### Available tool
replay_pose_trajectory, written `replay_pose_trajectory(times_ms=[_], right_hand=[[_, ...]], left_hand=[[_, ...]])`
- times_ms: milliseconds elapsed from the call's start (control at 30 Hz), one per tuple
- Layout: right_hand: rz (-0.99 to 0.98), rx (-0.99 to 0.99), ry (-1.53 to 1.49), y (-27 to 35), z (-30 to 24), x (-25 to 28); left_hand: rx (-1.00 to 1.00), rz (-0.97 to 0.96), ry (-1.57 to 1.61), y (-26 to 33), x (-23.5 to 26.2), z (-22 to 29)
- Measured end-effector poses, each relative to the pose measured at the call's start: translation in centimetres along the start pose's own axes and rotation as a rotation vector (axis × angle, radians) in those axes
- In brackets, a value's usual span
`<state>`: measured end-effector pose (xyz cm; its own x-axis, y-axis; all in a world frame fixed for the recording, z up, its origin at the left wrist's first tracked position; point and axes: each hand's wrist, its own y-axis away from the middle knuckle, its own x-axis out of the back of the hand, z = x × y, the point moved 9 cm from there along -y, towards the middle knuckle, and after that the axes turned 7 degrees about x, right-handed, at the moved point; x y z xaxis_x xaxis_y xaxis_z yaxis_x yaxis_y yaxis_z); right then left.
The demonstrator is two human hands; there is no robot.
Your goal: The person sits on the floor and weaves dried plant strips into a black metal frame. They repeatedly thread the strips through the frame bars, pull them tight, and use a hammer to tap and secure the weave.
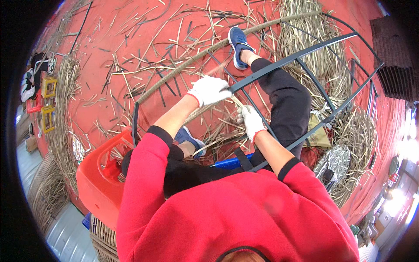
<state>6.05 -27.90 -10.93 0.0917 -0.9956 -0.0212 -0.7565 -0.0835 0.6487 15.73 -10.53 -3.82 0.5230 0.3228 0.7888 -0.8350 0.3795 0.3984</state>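
Note:
A dark metal frame [279,65] with curved bars lies across my lap and legs. My left hand [209,91], in a white glove, is closed over its flat middle bar, where bare metal meets a part wrapped in tan strip [201,112]. Just right of it and nearer to me, my gloved right hand [251,122] is closed on a pale flat weaving strip [236,101], which runs up toward the bar beside my left fingers. Tan strip also covers the frame's far curved rail [183,65]. My fingers partly hide the strip's ends.
Cut strip scraps litter the red floor [98,32]. Long strip bundles lie at far right [301,39], at right [355,139] and at left [65,94]. A red plastic chair [98,179] stands at my left. Dark stacked panels [395,61] are at the right edge.

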Motion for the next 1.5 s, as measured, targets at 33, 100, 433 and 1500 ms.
replay_pose_trajectory(times_ms=[33, 100, 433, 1500], right_hand=[[0.013, 0.005, 0.02, -0.2, 0.0, 0.2], [0.074, 0.027, 0.053, -0.6, 0.0, 0.8], [0.044, -0.166, -0.829, 1.5, 0.7, -0.9], [0.149, 0.032, -0.445, -2.9, -0.4, -2.6]], left_hand=[[-0.046, 0.068, -0.133, 0.5, 0.1, 1.3], [-0.056, 0.125, -0.275, 0.4, -0.2, 2.9], [-0.11, 0.182, -0.301, 0.3, -0.6, 3.5], [0.261, -0.035, 0.456, -7.4, -9.7, -8.6]])
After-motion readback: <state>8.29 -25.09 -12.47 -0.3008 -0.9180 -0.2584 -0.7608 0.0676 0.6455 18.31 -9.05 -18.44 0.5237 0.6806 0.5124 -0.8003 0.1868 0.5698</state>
